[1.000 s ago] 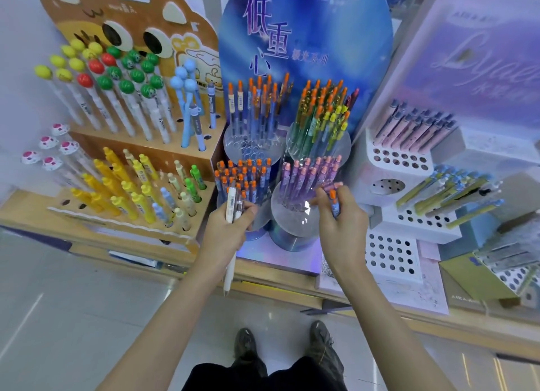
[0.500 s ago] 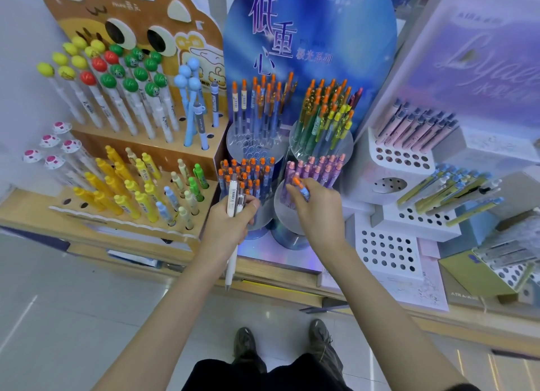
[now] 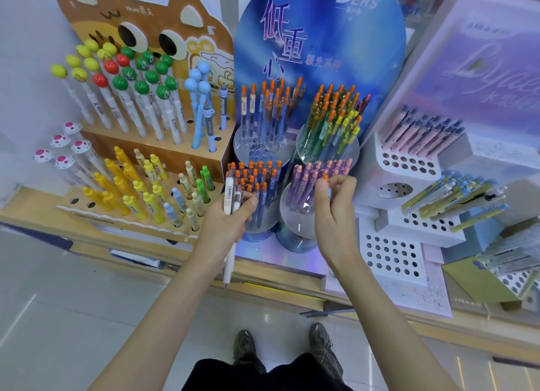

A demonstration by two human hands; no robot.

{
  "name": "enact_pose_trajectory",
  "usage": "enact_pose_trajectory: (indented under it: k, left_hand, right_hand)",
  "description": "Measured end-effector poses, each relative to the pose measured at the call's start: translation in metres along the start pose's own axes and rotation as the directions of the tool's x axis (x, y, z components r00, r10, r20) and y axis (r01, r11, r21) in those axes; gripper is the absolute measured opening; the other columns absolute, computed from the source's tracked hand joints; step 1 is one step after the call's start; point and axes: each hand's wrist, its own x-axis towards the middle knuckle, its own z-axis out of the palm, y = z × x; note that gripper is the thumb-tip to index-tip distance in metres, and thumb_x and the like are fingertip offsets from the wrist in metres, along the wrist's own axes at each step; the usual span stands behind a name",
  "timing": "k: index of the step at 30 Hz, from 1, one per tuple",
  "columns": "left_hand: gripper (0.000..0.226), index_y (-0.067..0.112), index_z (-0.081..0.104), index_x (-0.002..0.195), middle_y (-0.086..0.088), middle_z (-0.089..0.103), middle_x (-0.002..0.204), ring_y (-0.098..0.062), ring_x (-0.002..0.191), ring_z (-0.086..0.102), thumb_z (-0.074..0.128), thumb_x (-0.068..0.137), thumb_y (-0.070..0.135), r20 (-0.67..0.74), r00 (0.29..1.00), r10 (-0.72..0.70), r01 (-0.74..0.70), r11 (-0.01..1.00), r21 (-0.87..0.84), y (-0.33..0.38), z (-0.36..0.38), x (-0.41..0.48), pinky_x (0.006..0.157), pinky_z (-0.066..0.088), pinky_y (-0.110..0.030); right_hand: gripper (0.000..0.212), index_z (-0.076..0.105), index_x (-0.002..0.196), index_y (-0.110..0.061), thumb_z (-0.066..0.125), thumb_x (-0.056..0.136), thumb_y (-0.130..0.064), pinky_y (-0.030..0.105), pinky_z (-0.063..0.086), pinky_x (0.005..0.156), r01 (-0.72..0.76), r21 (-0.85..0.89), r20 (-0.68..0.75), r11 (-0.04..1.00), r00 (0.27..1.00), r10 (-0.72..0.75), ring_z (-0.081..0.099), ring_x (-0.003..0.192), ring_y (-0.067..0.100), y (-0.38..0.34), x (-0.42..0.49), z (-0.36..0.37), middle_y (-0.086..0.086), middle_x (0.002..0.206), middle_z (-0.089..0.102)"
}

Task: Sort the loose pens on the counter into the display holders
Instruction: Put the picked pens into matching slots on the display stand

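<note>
My left hand (image 3: 227, 224) grips two loose pens, a long white pen (image 3: 228, 253) and a clear one beside it, upright in front of the round holder of blue orange-capped pens (image 3: 257, 183). My right hand (image 3: 333, 212) pinches a blue pen with an orange cap (image 3: 326, 183) by its top, right at the round clear holder of purple pens (image 3: 306, 186). The pen's lower part is hidden behind my fingers.
A cat-shaped wooden stand (image 3: 163, 153) with ball-topped and yellow pens fills the left. Two taller round holders (image 3: 264, 145) stand under the blue sign. White perforated tiered holders (image 3: 391, 253) with pink and green pens sit to the right. The counter edge (image 3: 277, 288) runs below.
My right hand has carried the orange-capped pen from the right side, leftward across the purple holder, and now holds it at that holder's right part. My left hand has stayed put.
</note>
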Motion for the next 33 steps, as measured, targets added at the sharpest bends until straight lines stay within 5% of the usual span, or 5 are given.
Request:
enact_pose_trajectory:
  k: [6,10,16,27,33]
  left_hand:
    - [0.005,0.015,0.064,0.086,0.003,0.05,0.053,-0.005,0.036,0.036,0.062,0.091,0.016,-0.046,0.999,0.002,-0.004,0.999,-0.044,0.001,-0.011,-0.005,0.036,0.031,-0.017]
    - [0.007,0.017,0.064,0.086,0.008,0.048,0.046,-0.006,0.036,0.035,0.061,0.092,0.017,-0.075,0.997,0.005,-0.007,1.0,-0.022,-0.006,-0.023,-0.006,0.037,0.031,-0.019]
    - [0.008,0.015,0.061,0.086,0.008,0.047,0.04,-0.005,0.034,0.033,0.058,0.094,0.016,-0.082,0.996,-0.015,0.013,1.0,-0.026,-0.017,-0.034,-0.009,0.038,0.03,-0.019]
    - [0.009,0.012,0.06,0.086,0.008,0.047,0.043,-0.005,0.035,0.034,0.057,0.095,0.015,-0.082,0.997,-0.01,0.008,1.0,-0.023,-0.021,-0.041,-0.01,0.038,0.031,-0.019]
    - [0.01,0.016,0.061,0.085,0.009,0.048,0.047,-0.004,0.036,0.036,0.058,0.094,0.017,-0.084,0.996,-0.035,0.034,0.999,-0.018,-0.022,-0.041,-0.009,0.04,0.032,-0.02]
  right_hand:
    - [0.018,0.054,0.086,-0.02,0.043,0.101,-0.021,0.013,0.033,0.076,0.15,-0.035,0.162,0.988,0.976,-0.143,0.044,0.083,-0.001,-0.006,-0.01,0.01,0.004,0.086,0.052]
    - [0.015,0.058,0.088,-0.015,0.049,0.099,-0.019,0.019,0.036,0.069,0.173,-0.05,0.058,0.984,0.984,-0.17,0.047,0.074,0.005,-0.005,-0.01,0.019,-0.012,0.079,0.054]
    - [0.019,0.068,0.097,-0.002,0.053,0.097,-0.015,0.005,0.033,0.068,0.216,-0.203,0.116,0.955,0.974,-0.195,0.053,0.076,0.01,0.0,-0.01,0.038,0.005,0.089,0.068]
    - [0.021,0.067,0.091,0.001,0.053,0.097,-0.014,0.033,0.045,0.066,0.26,-0.216,0.096,0.941,0.965,-0.245,0.061,0.07,0.024,0.009,-0.012,0.041,0.01,0.078,0.067]
    - [0.02,0.067,0.088,0.003,0.056,0.095,-0.013,0.036,0.045,0.064,0.318,-0.268,0.141,0.909,0.947,-0.29,0.061,0.067,0.027,0.006,-0.013,0.049,0.013,0.075,0.066]
